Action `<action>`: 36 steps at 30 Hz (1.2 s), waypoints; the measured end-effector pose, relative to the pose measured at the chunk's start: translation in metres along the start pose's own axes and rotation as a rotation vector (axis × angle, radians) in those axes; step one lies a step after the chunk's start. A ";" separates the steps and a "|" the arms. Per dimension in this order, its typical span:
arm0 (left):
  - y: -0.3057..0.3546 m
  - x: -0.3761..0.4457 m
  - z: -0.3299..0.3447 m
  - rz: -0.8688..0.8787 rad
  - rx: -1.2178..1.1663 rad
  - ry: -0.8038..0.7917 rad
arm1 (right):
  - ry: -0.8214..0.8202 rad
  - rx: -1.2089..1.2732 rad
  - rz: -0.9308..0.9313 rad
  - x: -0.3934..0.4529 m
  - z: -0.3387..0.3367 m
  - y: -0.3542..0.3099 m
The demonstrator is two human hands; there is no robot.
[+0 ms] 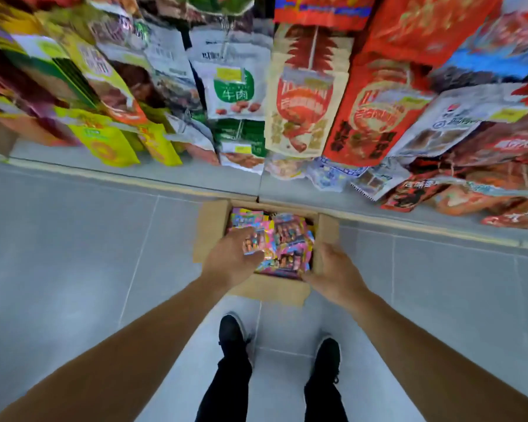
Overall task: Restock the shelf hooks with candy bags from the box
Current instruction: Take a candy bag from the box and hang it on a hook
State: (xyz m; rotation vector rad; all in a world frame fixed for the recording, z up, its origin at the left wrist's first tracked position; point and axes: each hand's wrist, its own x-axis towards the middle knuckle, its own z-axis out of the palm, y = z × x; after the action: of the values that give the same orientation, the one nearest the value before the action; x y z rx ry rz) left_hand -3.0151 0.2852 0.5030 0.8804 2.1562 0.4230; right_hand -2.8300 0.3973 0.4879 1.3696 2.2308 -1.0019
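**Head view: both hands down at the open box**

Head camera looks straight down past two bare forearms to a cardboard box (326, 239) on the grey tiled floor (73, 254), its flaps folded out, pushed up against the foot of the shelving; inside lies a jumble of pink and blue candy bags (287, 242), filling the box from side to side.

Left hand (230, 258) is over the left part of the box, fingers loosely curved and a little apart, the fingertips in front of the topmost bags; whether they actually touch or hold a bag, I cannot tell, the picture being smeared there. Right hand (333, 269) sits at the box's right wall, near its front corner, fingers relaxed and slightly spread, thumb side towards the bags; it seems to lie against the cardboard, gripping nothing that I can see.

Above the box hang rows of snack packets (302, 95) in red, yellow, green and white, overlapping down the display; the hooks themselves are hidden behind them. Two black shoes (326, 357) and dark trouser legs stand just behind the box.
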 end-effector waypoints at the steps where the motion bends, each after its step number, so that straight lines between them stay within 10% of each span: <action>1: -0.015 0.011 0.003 -0.033 -0.019 -0.004 | -0.022 0.021 0.009 0.013 0.013 -0.003; 19: -0.204 0.177 0.204 -0.504 -0.403 -0.048 | -0.229 0.132 0.153 0.267 0.251 0.087; 28: -0.252 0.231 0.262 -0.610 -0.630 -0.075 | -0.025 0.449 0.327 0.354 0.309 0.087; 36: -0.247 0.239 0.284 -0.972 -1.208 -0.075 | -0.237 0.959 0.377 0.334 0.310 0.097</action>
State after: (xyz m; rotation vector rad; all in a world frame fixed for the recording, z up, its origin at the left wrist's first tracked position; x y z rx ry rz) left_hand -3.0285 0.2843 0.0579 -0.7656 1.5330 0.9445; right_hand -2.9281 0.4161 0.0329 1.7809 1.2301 -2.0587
